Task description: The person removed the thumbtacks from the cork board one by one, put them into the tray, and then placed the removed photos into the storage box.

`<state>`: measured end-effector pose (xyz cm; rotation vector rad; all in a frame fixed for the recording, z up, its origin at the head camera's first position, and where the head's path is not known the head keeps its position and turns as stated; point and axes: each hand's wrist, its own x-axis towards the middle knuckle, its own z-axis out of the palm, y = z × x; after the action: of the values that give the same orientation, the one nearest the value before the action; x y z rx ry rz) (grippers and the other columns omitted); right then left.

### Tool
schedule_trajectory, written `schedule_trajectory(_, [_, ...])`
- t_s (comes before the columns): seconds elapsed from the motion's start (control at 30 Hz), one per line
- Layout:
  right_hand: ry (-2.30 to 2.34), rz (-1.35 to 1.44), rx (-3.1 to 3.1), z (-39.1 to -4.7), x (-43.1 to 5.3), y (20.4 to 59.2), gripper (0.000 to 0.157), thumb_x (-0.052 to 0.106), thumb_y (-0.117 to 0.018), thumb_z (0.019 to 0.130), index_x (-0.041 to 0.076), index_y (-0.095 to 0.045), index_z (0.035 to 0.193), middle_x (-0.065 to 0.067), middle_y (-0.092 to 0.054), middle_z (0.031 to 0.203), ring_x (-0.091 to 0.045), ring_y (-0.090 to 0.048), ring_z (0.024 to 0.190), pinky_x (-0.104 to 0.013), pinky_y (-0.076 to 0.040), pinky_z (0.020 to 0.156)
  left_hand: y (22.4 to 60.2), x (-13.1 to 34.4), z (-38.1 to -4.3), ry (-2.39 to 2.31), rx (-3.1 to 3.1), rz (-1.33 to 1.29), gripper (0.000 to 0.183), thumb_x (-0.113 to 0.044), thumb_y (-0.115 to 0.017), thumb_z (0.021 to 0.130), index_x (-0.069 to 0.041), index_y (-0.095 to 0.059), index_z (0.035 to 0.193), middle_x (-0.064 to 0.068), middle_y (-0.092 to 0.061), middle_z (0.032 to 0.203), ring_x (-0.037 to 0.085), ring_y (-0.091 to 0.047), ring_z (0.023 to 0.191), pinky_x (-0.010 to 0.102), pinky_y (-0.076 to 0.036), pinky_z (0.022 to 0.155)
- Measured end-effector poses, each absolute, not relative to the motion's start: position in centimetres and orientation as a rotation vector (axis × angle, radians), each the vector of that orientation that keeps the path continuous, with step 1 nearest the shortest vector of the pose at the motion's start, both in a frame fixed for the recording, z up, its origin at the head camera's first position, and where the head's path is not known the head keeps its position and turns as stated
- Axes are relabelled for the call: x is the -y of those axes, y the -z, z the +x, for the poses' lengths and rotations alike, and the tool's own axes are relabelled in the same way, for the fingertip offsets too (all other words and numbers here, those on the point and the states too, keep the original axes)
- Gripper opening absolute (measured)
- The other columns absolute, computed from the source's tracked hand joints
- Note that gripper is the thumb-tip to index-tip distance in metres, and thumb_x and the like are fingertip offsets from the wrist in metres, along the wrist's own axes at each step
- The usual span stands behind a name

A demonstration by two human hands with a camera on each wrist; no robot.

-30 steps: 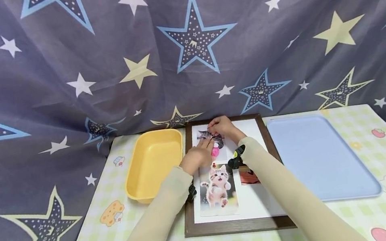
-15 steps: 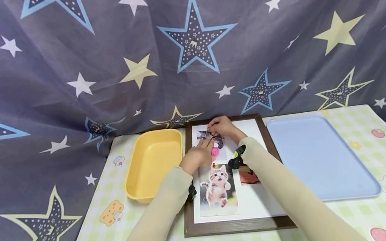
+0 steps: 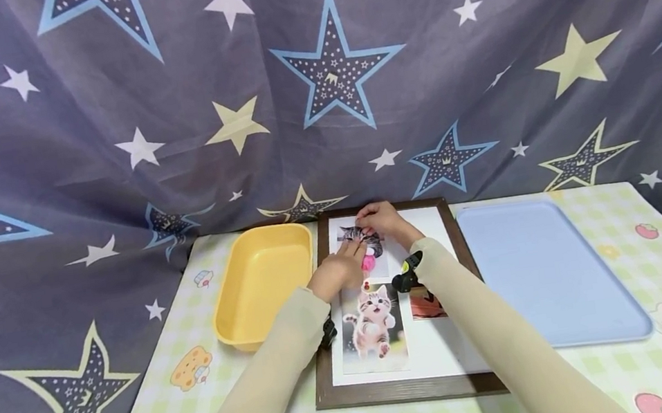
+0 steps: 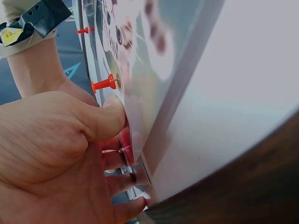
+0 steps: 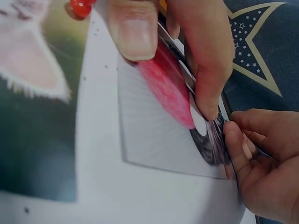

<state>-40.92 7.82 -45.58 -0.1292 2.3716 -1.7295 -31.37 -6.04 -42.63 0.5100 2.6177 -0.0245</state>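
Note:
A brown-framed white board [image 3: 405, 390] lies on the table, bearing photos. My left hand [image 3: 342, 269] presses with its outstretched fingers on the upper photo of a grey tabby cat [image 3: 381, 269]. At this photo's top edge, my right hand [image 3: 388, 221] pinches something small between thumb and forefinger; a metallic glint like a pin's tip shows there in the right wrist view, and the fingers hide the rest. Just below the left hand, a red pushpin [image 3: 367, 286] sticks in at the top of the kitten photo [image 3: 380, 339]. Red pushpins [image 4: 105, 84] also show in the left wrist view.
Left of the board stands a yellow basin [image 3: 262, 285], and a light blue tray [image 3: 553, 275] lies to its right. Partly under the right forearm is a reddish photo [image 3: 427, 305]. A star-patterned cloth [image 3: 452, 79] hangs behind the table.
Both hands keep their places on the cat photo. The whole head view has shifted down very slightly; nothing else has visibly moved.

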Motion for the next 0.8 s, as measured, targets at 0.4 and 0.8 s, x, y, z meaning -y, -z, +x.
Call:
schedule_trajectory(0.4, [1.698, -0.084, -2.373, -40.79, -7.72, 45.61, 0.023, 0.007, -0.067, 0.096, -0.008, -0.068, 0.114, -0.01, -0.072, 0.082, -0.008, -0.062, 0.063, -0.017, -0.045, 0.051, 42.52, 6.21, -31.16, 0.014, -2.624, 0.497, 0.069, -0.027, -0.041, 0.109, -0.013, -0.005, 0.166, 0.005, 0.002, 0.174, 0.026, 0.001, 0.161, 0.042, -0.017, 0.13])
schedule_trajectory(0.8, [1.671, -0.108, -2.362, -40.98, -7.9, 45.58, 0.024, 0.006, -0.069, 0.095, -0.008, -0.068, 0.115, 0.0, -0.067, 0.077, -0.008, -0.062, 0.064, -0.018, -0.047, 0.052, 42.49, 6.16, -31.19, 0.022, -2.614, 0.503, 0.07, -0.026, -0.043, 0.108, -0.013, -0.004, 0.165, 0.005, 0.003, 0.173, 0.028, 0.002, 0.16, 0.045, -0.016, 0.13])
